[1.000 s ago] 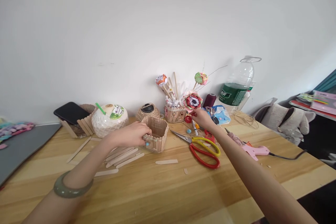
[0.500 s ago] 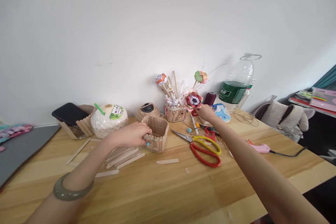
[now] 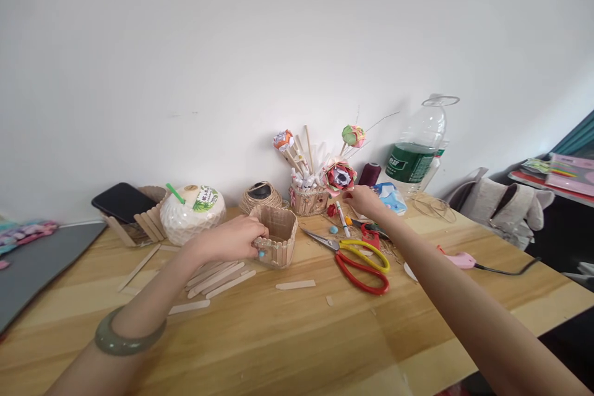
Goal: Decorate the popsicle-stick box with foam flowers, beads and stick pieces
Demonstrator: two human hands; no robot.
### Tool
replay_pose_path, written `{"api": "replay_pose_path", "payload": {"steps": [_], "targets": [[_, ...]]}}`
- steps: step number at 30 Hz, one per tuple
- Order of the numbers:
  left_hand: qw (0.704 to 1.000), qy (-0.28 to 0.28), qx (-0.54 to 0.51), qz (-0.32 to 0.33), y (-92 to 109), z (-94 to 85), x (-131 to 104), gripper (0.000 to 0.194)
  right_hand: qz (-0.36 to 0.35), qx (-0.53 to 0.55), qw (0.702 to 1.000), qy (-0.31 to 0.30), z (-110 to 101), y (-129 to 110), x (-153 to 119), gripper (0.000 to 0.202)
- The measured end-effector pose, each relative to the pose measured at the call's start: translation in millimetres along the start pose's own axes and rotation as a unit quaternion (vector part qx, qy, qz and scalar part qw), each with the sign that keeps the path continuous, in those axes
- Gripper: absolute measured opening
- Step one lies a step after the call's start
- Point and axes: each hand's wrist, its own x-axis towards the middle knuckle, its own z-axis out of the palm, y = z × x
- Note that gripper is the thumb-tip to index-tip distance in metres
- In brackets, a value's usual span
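Note:
My left hand (image 3: 236, 238) is closed on the near left side of a small basket made of craft sticks (image 3: 283, 253), its fingertips curled over the rim. A light blue pompom (image 3: 261, 253) sits on the basket's outside by my fingers. My right hand (image 3: 364, 201) reaches to the back of the table, just under a red and white paper flower (image 3: 340, 176). Its fingers are bent and slightly apart, with nothing visible in them. Left of them lies a small red decoration (image 3: 331, 210), close to a white marker (image 3: 342, 218) and another blue pompom (image 3: 333, 230).
Large scissors (image 3: 362, 266) lie open in front of my right hand. Loose craft sticks (image 3: 223, 278) lie near my left forearm. Behind stand a wrapped coconut (image 3: 192, 216), a twine ball (image 3: 262, 198) and a big plastic bottle (image 3: 413, 161). A pink glue gun (image 3: 459, 260) lies right.
My right hand has shifted slightly, and the red decoration now shows lower and farther left, apart from my fingertips. My left hand stays on the basket.

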Motion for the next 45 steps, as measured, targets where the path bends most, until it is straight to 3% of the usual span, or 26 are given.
{"api": "replay_pose_path", "payload": {"steps": [12,19,25,32,37,39,41,45], "targets": [[1.000,-0.007,0.014,0.025,1,-0.6,0,0.016,-0.003,-0.006,1.000,-0.018,-3,-2,1,0.027],[1.000,0.017,0.010,0.017,9,-6.3,-1,0.012,-0.024,-0.006,0.998,-0.059,-18,-12,-30,0.026],[0.998,0.063,0.013,0.026,21,2.0,5,0.012,-0.063,0.004,0.996,-0.056,-6,-27,-64,0.025],[0.996,0.087,0.001,0.035,29,11.8,11,0.010,-0.090,0.041,0.995,-0.024,13,-44,-62,0.026],[0.995,0.065,-0.078,0.007,25,2.6,7,0.037,-0.063,0.092,0.994,0.000,13,-50,-65,0.025],[0.984,0.088,-0.156,-0.017,23,-2.9,4,0.037,-0.053,0.129,0.990,0.024,6,-54,-72,0.021],[0.964,0.146,-0.221,-0.034,24,-7.3,2,0.029,-0.055,0.182,0.981,0.048,-3,-59,-83,0.017],[0.913,0.244,-0.325,-0.035,38,-8.3,1,0.014,-0.090,0.319,0.942,0.052,-16,-74,-110,0.017]]}}
